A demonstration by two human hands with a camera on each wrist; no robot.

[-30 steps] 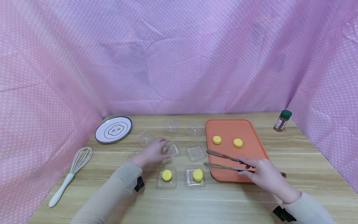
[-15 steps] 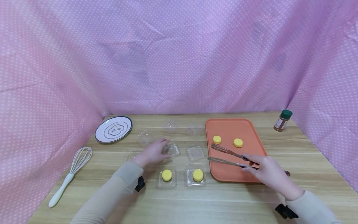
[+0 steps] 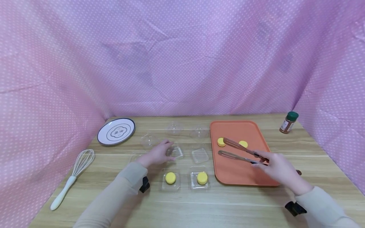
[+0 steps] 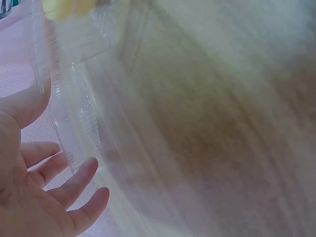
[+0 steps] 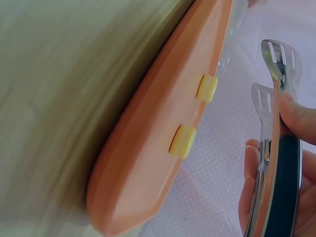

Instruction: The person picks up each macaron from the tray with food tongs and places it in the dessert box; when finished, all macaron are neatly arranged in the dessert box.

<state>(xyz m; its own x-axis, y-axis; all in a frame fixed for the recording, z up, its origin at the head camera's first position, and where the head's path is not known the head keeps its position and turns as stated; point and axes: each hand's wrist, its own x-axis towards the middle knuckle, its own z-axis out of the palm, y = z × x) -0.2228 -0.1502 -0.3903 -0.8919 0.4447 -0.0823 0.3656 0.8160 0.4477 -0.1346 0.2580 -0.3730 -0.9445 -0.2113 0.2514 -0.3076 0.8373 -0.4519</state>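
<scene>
My right hand (image 3: 278, 169) grips metal tongs (image 3: 228, 142) over the orange tray (image 3: 242, 172). The tong tips stand apart, next to two yellow cakes (image 3: 220, 142) (image 3: 244, 144) on the tray's far part. The right wrist view shows the tongs (image 5: 279, 64) with nothing between the tips, off from both cakes (image 5: 182, 141). My left hand (image 3: 156, 154) rests with relaxed fingers against an empty clear plastic tray (image 3: 176, 152); its thumb (image 4: 24, 106) touches the rim. Two more cakes (image 3: 170, 178) (image 3: 202, 178) sit in clear trays near me.
Another empty clear tray (image 3: 199, 155) lies left of the orange tray. Clear lids (image 3: 174, 128) (image 3: 199, 131) (image 3: 148, 139) lie behind. A plate (image 3: 116, 131) and a whisk (image 3: 74, 177) are at the left, a spice jar (image 3: 288, 122) at the far right. Pink cloth surrounds the table.
My right hand has carried the tongs away from me and to the right, from the tray's near left edge up to the two cakes. The left hand has stayed put.
</scene>
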